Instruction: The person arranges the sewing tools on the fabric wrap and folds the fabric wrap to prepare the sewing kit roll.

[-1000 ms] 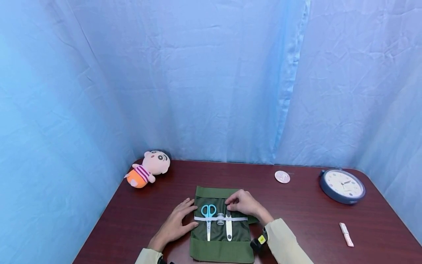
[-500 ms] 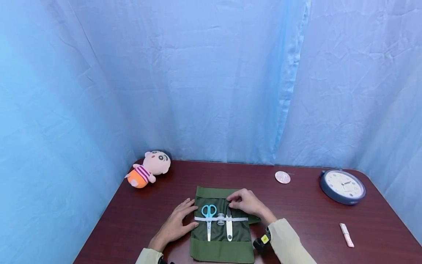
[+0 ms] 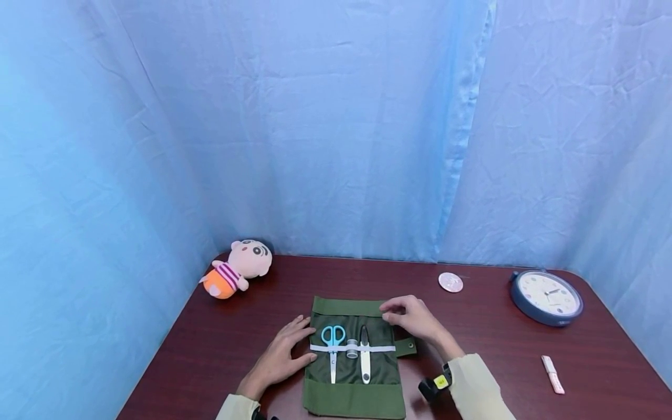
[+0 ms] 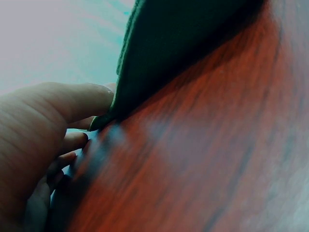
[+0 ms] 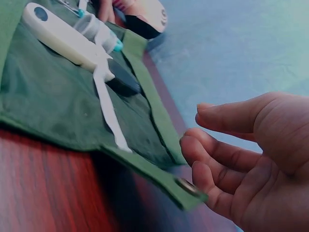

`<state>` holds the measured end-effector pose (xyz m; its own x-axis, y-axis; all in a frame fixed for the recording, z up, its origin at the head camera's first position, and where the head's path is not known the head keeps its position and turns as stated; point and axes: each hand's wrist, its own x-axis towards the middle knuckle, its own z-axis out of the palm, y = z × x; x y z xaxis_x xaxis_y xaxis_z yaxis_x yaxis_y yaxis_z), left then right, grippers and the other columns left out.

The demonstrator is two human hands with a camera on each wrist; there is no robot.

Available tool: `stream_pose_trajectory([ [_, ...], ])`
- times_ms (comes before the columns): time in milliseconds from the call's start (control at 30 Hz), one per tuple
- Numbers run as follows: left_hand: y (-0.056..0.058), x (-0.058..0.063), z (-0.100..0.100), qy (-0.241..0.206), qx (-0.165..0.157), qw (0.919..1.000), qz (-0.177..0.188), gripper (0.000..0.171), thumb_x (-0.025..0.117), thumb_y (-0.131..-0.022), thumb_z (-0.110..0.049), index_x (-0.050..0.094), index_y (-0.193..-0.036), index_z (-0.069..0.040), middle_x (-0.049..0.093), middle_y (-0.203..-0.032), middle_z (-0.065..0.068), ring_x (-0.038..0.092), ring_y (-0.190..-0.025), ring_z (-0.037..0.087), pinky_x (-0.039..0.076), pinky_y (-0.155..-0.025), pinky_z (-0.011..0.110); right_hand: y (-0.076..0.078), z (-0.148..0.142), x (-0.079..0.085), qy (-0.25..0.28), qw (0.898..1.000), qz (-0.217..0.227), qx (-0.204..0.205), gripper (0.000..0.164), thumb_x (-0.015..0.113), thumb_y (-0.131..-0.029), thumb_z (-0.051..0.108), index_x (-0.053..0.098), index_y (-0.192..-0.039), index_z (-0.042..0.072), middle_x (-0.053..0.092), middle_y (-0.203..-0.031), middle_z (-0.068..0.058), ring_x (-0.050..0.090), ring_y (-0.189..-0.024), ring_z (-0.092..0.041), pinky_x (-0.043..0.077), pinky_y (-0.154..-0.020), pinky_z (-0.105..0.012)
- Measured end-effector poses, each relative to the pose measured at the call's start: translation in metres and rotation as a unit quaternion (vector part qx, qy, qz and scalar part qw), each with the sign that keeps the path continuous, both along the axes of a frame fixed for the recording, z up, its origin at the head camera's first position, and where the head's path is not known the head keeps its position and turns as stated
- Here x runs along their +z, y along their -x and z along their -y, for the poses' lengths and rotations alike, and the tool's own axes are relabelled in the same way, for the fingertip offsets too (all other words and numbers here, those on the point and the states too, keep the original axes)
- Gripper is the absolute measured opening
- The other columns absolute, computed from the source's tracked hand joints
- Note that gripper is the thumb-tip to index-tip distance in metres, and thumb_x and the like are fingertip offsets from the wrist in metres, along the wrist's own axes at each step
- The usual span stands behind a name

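A green fabric roll-up pouch point(image 3: 354, 399) lies unfolded on the table. Under its white elastic band point(image 3: 382, 349) sit blue-handled scissors point(image 3: 333, 368), a grey thread spool point(image 3: 352, 353) and a white-handled tool point(image 3: 365, 366) with a black end. My left hand point(image 3: 280, 354) rests at the pouch's left edge, fingers fairly straight; the left wrist view shows its thumb point(image 4: 89, 101) against the fabric edge. My right hand point(image 3: 415, 318) is at the pouch's upper right corner, fingers loosely bent and holding nothing. Below it a snap strap point(image 3: 406, 346) sticks out from the pouch's right side.
A plush doll point(image 3: 231, 271) lies at the back left of the dark red table point(image 3: 472, 338). Toward the right are a round shiny disc point(image 3: 450, 282), a blue clock point(image 3: 546, 296) and a small pinkish-white stick-shaped item point(image 3: 552, 374). Blue curtains point(image 3: 336, 128) surround the table.
My right hand has drawn away from the white-handled tool's black end, moving right to the pouch's corner. The tool stays under the band, its black end now uncovered. My left hand stays put.
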<state>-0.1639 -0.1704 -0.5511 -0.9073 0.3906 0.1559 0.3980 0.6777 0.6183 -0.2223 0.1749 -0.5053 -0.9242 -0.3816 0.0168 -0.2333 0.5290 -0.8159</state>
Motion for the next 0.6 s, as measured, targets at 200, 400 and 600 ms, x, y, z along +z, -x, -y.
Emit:
stream_pose_trajectory([
  [200, 0.0, 0.0, 0.0, 0.002, -0.002, 1.0, -0.001, 0.05, 0.075, -0.089, -0.035, 0.065, -0.132, -0.011, 0.054, -0.15, 0.013, 0.04, -0.147, 0.037, 0.038, -0.113, 0.062, -0.007, -0.016, 0.003, 0.007, 0.999, -0.013, -0.034, 0.022, 0.07, -0.092, 0.013, 0.074, -0.11, 0.001, 0.076, -0.103, -0.012, 0.063, -0.082, -0.001, 0.052, -0.072, -0.019],
  [400, 0.0, 0.0, 0.0, 0.002, -0.005, 1.0, -0.004, 0.051, 0.075, -0.089, -0.035, 0.065, -0.132, -0.009, 0.054, -0.15, 0.013, 0.04, -0.147, 0.037, 0.038, -0.113, 0.061, -0.017, -0.036, 0.008, 0.029, 0.998, -0.019, -0.059, 0.025, 0.071, -0.092, 0.014, 0.073, -0.112, -0.001, 0.075, -0.107, -0.019, 0.063, -0.081, 0.0, 0.052, -0.071, -0.019],
  [600, 0.0, 0.001, 0.0, 0.003, -0.005, 1.0, -0.008, 0.05, 0.075, -0.089, -0.034, 0.066, -0.131, -0.009, 0.054, -0.149, 0.014, 0.04, -0.147, 0.037, 0.038, -0.113, 0.061, -0.027, -0.059, 0.011, 0.036, 0.995, -0.011, -0.089, 0.03, 0.07, -0.094, 0.018, 0.071, -0.116, -0.001, 0.074, -0.111, -0.021, 0.065, -0.085, 0.003, 0.054, -0.072, -0.02],
])
